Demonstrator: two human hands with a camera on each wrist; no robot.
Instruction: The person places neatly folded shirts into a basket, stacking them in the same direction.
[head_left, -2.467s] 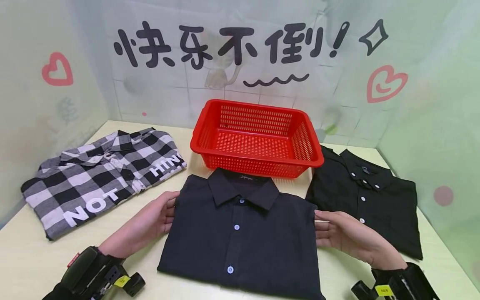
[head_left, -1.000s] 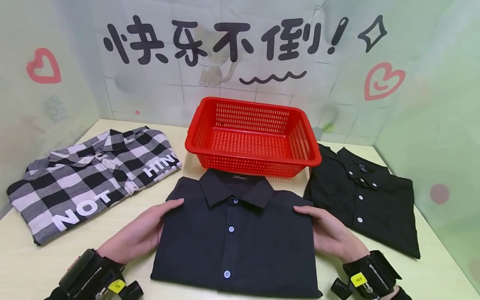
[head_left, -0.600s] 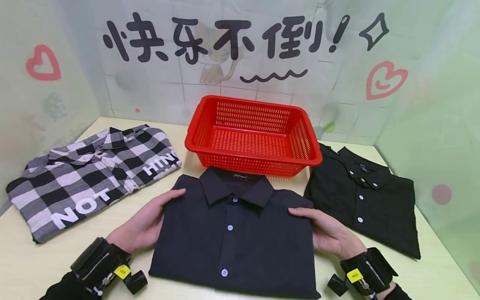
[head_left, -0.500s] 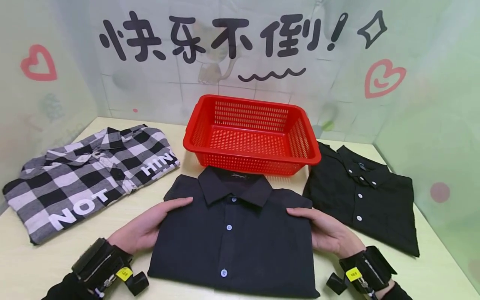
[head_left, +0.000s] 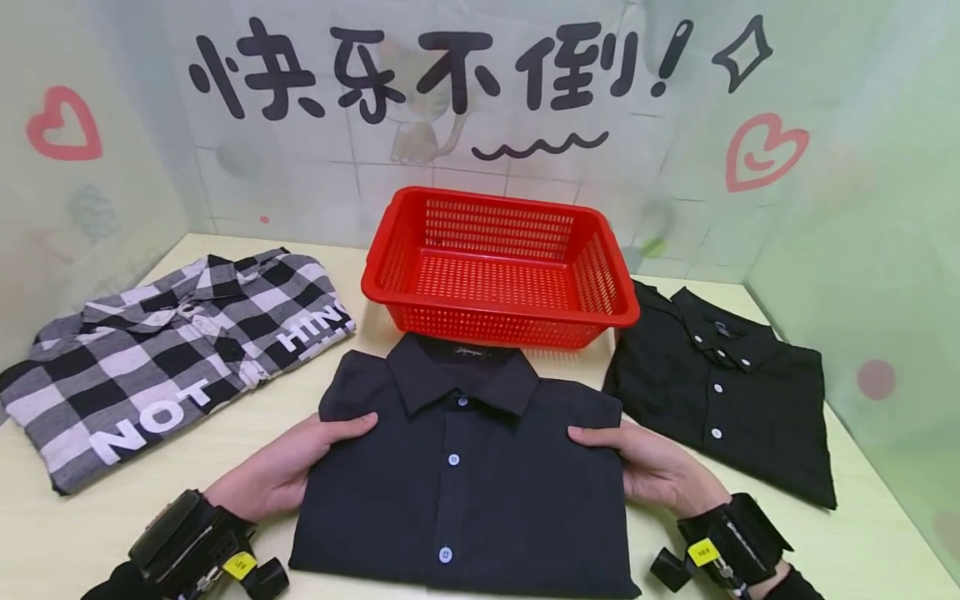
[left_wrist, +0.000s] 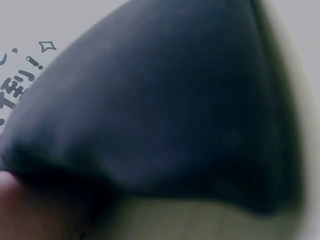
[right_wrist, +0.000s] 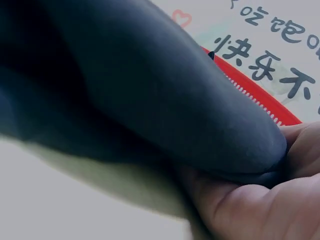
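Note:
A folded dark navy button-up shirt (head_left: 510, 492) lies in front of me in the head view, collar toward the basket. My left hand (head_left: 288, 467) grips its left side, thumb on top and the other fingers hidden beneath. On the opposite side my right hand (head_left: 660, 467) holds the edge the same way, thumb on the cloth. The right wrist view shows the right hand's fingers (right_wrist: 250, 205) under the shirt's fold (right_wrist: 200, 105). In the left wrist view the shirt (left_wrist: 165, 110) is blurred and fills most of the picture.
Behind the shirt stands a red plastic basket (head_left: 495, 312) with nothing in it. A folded black-and-white checked shirt (head_left: 150, 358) lies at the left, a folded black shirt (head_left: 757, 417) at the right. Printed curtains (head_left: 262, 192) enclose the table on three sides.
Both hands have come inward from the shirt's side edges, and their thumbs now lie on top of it. The shirt's left shoulder bunches slightly. The view has shifted a little.

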